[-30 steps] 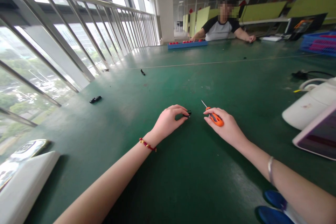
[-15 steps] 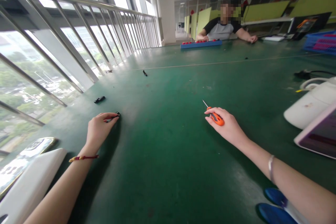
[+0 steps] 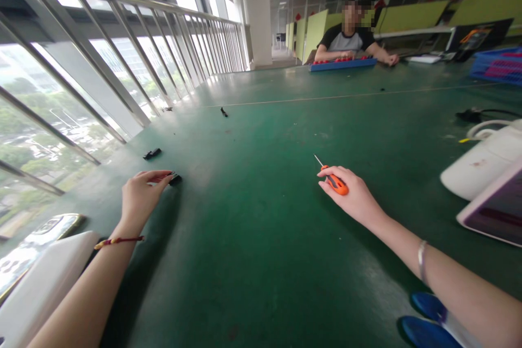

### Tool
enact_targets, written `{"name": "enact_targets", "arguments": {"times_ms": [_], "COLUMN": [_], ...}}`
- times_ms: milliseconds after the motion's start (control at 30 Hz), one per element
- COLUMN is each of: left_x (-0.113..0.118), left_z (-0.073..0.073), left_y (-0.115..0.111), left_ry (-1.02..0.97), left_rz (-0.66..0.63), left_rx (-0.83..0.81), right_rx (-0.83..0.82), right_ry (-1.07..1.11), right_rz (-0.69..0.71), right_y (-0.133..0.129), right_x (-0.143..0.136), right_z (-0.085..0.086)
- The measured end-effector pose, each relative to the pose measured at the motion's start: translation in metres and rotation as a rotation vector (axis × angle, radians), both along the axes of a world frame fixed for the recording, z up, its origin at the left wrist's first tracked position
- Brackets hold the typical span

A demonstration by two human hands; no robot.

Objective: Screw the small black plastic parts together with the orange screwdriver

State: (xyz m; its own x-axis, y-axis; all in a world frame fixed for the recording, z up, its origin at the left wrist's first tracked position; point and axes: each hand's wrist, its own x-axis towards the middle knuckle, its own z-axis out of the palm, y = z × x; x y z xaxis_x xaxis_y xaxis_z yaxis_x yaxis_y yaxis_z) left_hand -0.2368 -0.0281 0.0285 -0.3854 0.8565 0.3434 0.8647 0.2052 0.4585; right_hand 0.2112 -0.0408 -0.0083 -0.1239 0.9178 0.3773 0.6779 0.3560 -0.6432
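Note:
My left hand (image 3: 142, 191) pinches a small black part (image 3: 175, 179) between thumb and fingertips, just over the green table (image 3: 253, 228). What kind of part it is I cannot make out. Beyond that hand lies another small black piece (image 3: 152, 154), and a thinner black piece (image 3: 224, 112) rests farther off. On the right, my right hand (image 3: 353, 191) is closed around an orange-and-black screwdriver (image 3: 337, 184). Its thin metal shaft points away and slightly left.
A phone (image 3: 44, 234) and a white box-like object (image 3: 51, 277) lie at left. At right are a white rounded object (image 3: 481, 166), a tablet-like screen (image 3: 499, 206) and a blue basket (image 3: 495, 65). Across the table, a person (image 3: 346, 41) sits behind a blue tray (image 3: 342, 64). Railing (image 3: 134, 16) borders the left.
My left hand has shifted left, and more of its black part shows. My right hand and the screwdriver have stayed put. The far blue tray has moved right.

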Motion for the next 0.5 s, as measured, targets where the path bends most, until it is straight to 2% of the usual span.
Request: {"name": "enact_targets", "arguments": {"times_ms": [167,500], "left_x": [-0.0063,-0.0045], "left_z": [-0.0061,-0.0043], "left_y": [0.0022,0.0025], "left_ry": [-0.076,-0.087], "left_rz": [-0.011,0.005], "left_rx": [-0.052,-0.089], "right_rx": [-0.009,0.008], "right_ry": [-0.007,-0.012], "right_rz": [0.005,0.002], "right_y": [-0.0002,-0.0010], "right_x": [0.0006,0.0000], "right_z": [-0.0002,0.0009]}}
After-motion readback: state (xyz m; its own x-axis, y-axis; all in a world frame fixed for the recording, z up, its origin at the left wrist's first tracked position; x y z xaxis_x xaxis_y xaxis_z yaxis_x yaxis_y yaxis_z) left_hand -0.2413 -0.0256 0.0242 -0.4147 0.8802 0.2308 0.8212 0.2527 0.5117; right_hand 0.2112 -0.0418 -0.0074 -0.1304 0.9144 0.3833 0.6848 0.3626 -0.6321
